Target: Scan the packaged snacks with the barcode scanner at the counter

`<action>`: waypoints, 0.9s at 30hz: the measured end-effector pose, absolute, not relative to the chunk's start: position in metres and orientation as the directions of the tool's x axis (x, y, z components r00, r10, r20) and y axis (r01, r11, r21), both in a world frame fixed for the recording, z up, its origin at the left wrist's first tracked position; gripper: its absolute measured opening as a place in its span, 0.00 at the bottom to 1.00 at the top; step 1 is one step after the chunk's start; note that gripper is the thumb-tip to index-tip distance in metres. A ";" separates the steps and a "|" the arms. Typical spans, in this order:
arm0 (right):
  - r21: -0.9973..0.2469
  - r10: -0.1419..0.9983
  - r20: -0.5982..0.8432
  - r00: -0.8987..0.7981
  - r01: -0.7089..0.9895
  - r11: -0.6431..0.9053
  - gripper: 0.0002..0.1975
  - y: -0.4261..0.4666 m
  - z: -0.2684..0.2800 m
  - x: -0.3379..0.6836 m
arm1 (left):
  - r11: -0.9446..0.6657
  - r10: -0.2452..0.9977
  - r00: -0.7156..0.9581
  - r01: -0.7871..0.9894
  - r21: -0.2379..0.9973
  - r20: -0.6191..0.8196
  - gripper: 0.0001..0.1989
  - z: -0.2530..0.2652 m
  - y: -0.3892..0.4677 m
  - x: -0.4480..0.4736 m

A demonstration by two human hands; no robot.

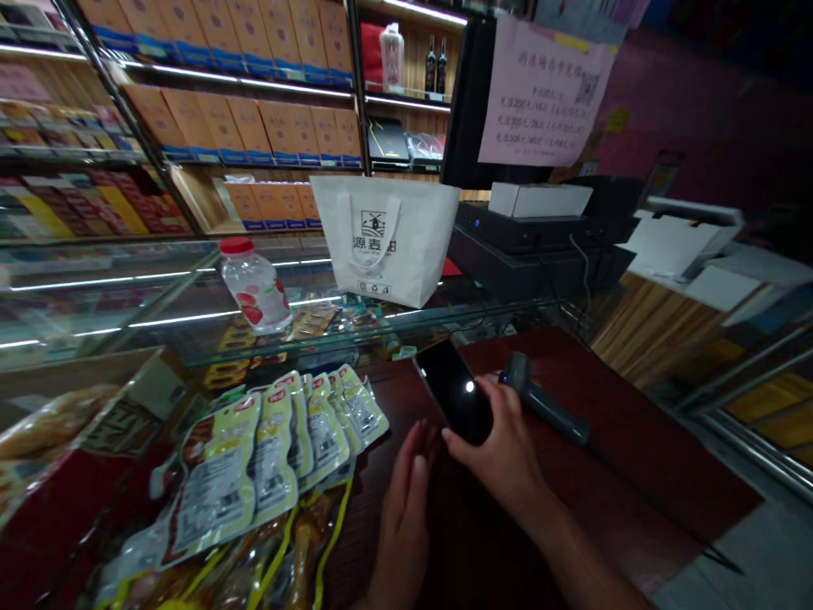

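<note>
My right hand [501,440] grips a black smartphone [452,385] by its lower end, thumb and fingers on opposite edges. The phone's screen is dark and reflects a bright spot of light. My left hand [406,483] is beside the phone's lower left, its fingers held out and nothing visible in it. Right of the phone, a dark handheld barcode scanner [546,402] lies on the red-brown wooden counter [635,483]. To the left, several flat food pouches [273,440] lie fanned out over clear packs of brown food [305,551].
On the glass display case stand a bottle with a red cap [257,292] and a white tote bag [387,241]. An open carton [95,432] is at the left. Behind the bag are a monitor with a paper notice [546,97] and shelves of orange boxes [254,123].
</note>
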State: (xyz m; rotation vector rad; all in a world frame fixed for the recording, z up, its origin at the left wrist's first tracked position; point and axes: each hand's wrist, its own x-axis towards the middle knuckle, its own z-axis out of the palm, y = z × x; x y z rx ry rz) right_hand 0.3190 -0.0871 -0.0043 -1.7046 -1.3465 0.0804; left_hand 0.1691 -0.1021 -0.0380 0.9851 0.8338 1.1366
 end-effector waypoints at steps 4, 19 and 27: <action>-0.732 0.848 0.400 0.348 0.678 0.067 0.38 -0.120 -0.019 0.294 | 0.289 0.954 0.203 -0.444 0.848 -0.219 0.29 -0.039 -0.093 0.171; -0.751 0.886 0.392 0.246 0.642 0.154 0.28 -0.153 -0.041 0.311 | 0.347 0.937 0.217 -0.513 0.785 -0.272 0.24 -0.038 -0.090 0.169; -0.560 0.824 0.567 -0.022 0.723 0.405 0.13 -0.178 -0.027 0.344 | 0.365 0.929 0.221 -0.425 0.828 -0.297 0.26 -0.026 -0.092 0.174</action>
